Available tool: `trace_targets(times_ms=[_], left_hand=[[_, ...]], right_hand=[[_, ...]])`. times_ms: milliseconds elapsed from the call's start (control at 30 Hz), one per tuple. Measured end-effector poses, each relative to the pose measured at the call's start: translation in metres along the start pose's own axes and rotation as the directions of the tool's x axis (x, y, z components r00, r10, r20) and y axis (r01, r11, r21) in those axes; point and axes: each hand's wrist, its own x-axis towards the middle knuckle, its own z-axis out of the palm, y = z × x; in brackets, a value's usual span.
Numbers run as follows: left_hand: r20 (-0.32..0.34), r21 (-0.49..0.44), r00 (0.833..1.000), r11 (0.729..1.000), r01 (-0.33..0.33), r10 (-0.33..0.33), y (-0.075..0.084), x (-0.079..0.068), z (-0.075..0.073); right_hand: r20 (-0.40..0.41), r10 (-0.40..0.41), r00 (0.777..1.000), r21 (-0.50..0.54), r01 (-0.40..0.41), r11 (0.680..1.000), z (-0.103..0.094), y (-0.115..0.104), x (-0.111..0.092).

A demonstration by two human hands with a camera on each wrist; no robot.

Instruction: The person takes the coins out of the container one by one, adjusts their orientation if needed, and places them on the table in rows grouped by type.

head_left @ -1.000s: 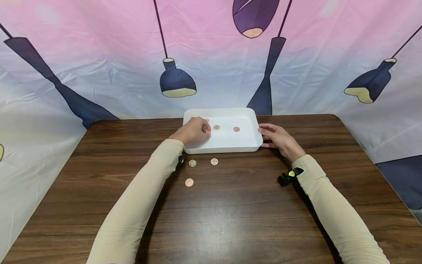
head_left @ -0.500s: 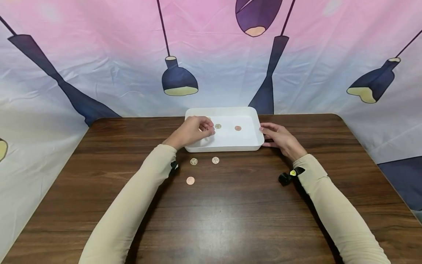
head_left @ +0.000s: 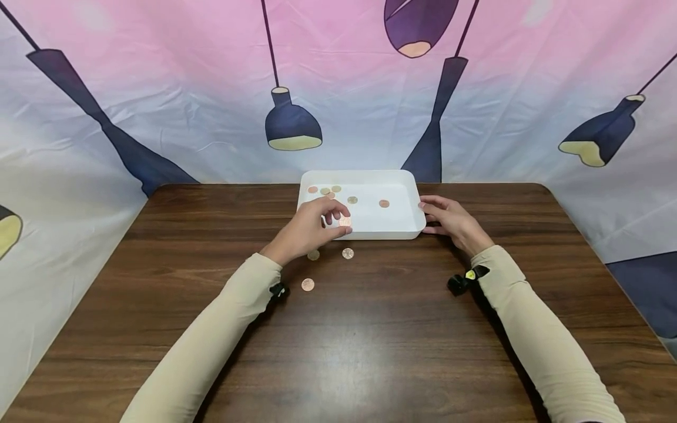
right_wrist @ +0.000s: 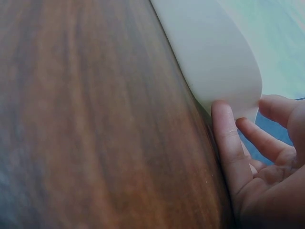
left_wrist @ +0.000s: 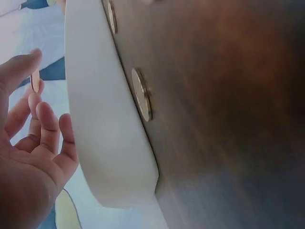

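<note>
My left hand [head_left: 312, 226] is over the front left part of a white tray [head_left: 370, 234]. Between its thumb and finger it pinches a copper-coloured coin [head_left: 345, 221], seen edge-on in the left wrist view as a thin coin [left_wrist: 35, 81]. Inside the tray lie several coins: a cluster at the back left, a dull gold coin [head_left: 352, 200] near the middle and a copper coin [head_left: 384, 204] further right. At the tray's right end, my right hand [head_left: 452, 220] touches the outer wall and rim with mostly straight fingers [right_wrist: 226, 138].
On the brown wooden table [head_left: 370, 329], before the tray, lie a light coin [head_left: 347, 253], a gold coin [head_left: 313, 255] partly behind the left hand, and a copper coin [head_left: 308, 285]. A printed cloth [head_left: 211, 117] hangs behind the table.
My left hand has moved slightly right and towards the tray's front wall; the coin in its pinch now shows. Coins at the tray's back left came into view. The right hand stayed put.
</note>
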Motion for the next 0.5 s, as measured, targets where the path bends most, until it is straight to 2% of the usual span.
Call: trace_targets(times_ms=[300,500], left_hand=[[0.044,0.044,0.999,0.999,0.007,-0.009,0.012,-0.019,0.003],[0.116,0.047,0.992,0.998,0.042,-0.048,0.027,-0.034,0.006]], right_hand=[[0.007,0.003,1.000,-0.009,-0.003,1.000,0.000,0.003,-0.001],[0.006,0.003,1.000,-0.004,-0.003,1.000,0.000,-0.002,0.000]])
